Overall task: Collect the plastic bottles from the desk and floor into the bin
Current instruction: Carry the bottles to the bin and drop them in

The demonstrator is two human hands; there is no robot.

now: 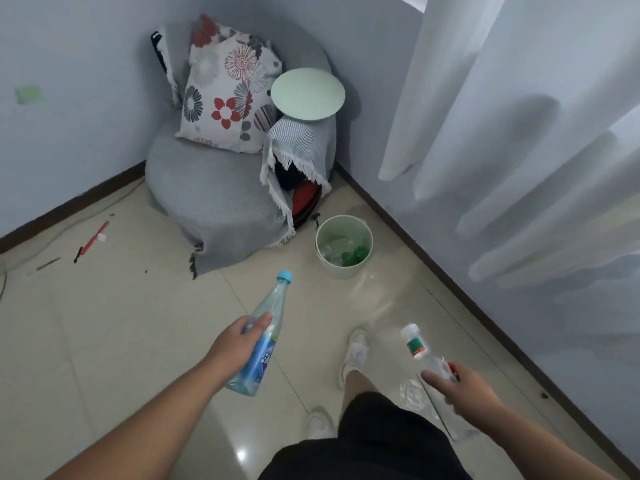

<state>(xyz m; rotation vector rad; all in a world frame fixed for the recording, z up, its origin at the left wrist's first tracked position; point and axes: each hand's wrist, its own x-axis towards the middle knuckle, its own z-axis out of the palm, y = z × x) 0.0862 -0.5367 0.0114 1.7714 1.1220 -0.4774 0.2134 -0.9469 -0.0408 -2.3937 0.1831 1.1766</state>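
Grips blue-label bottle (259,362) in left hand (239,342), grips clear bottle (415,344) in right hand (467,386); bin (343,268) at 12 o'clock from both, partly filled, well apart

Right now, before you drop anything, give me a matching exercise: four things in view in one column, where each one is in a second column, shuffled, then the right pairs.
Things
1. blue-capped bottle
2. white-capped bottle
3. bin
4. floral cushion

Places
A. on the grey chair
B. held in the right hand
C. standing on the floor
D. gripped in the left hand

Pairs: 1-D, 2-B, 3-C, 4-A
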